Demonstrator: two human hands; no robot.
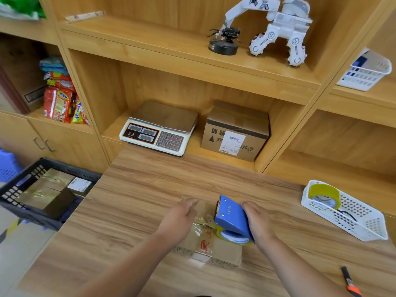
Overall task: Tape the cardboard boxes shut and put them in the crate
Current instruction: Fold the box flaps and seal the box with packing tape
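Note:
A small cardboard box [225,252] lies on the wooden table in front of me, with clear tape along its top. My left hand [181,219] rests flat on the box's left half, fingers straight. My right hand [258,224] grips a blue tape dispenser [232,217] with a yellowish roll, standing on the box's right half, its toothed blade pointing away from me. A black crate [12,194] sits low at the left beside the table and holds taped cardboard boxes [47,189]. Another cardboard box [235,131] with a white label stands in the shelf niche behind.
A white scale [159,128] sits in the niche left of the labelled box. A white basket [351,213] with a tape roll lies at the table's right. A box cutter [351,284] lies near the right front edge. Shelves above hold a toy robot [278,28] and snack packs [62,99].

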